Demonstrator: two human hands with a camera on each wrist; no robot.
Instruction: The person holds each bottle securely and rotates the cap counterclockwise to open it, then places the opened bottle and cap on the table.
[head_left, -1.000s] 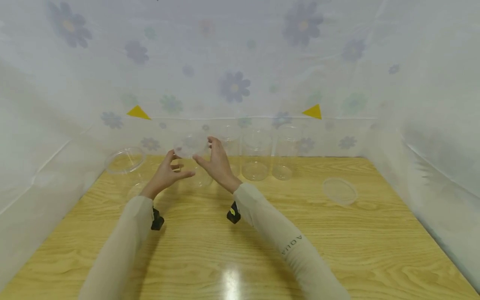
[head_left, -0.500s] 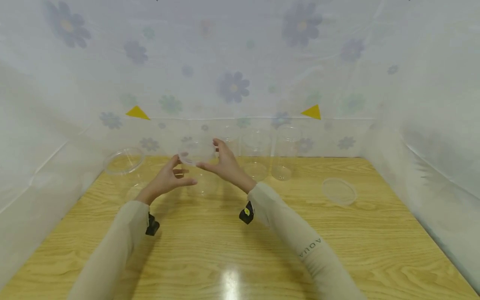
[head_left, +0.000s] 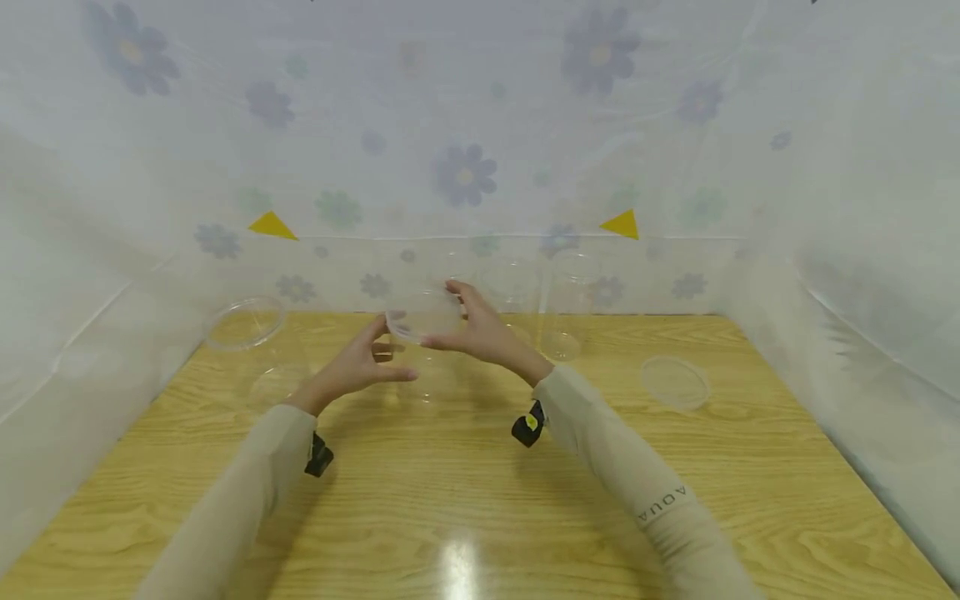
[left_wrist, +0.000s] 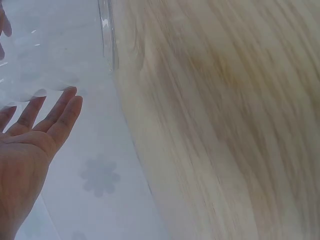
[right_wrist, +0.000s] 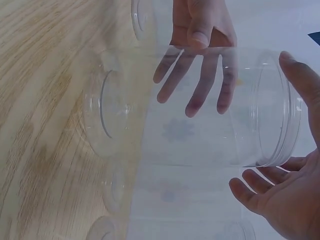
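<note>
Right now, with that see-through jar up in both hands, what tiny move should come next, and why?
Probably lower the clear jar straight down onto the wooden table. The right hand grips its rim, and the left hand only touches its side with straight fingers. The table just below looks bare, while more jars stand behind.

Clear plastic jar (head_left: 422, 333), upright above table.

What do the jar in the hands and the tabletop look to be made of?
The jar looks like clear, glossy plastic, though glass can't be ruled out: the left hand's fingers show straight through its wall, and the rim is thin with moulded ridges. The table looks like pale wood or wood-grain laminate, with a light glare suggesting a smooth sealed finish.
</note>
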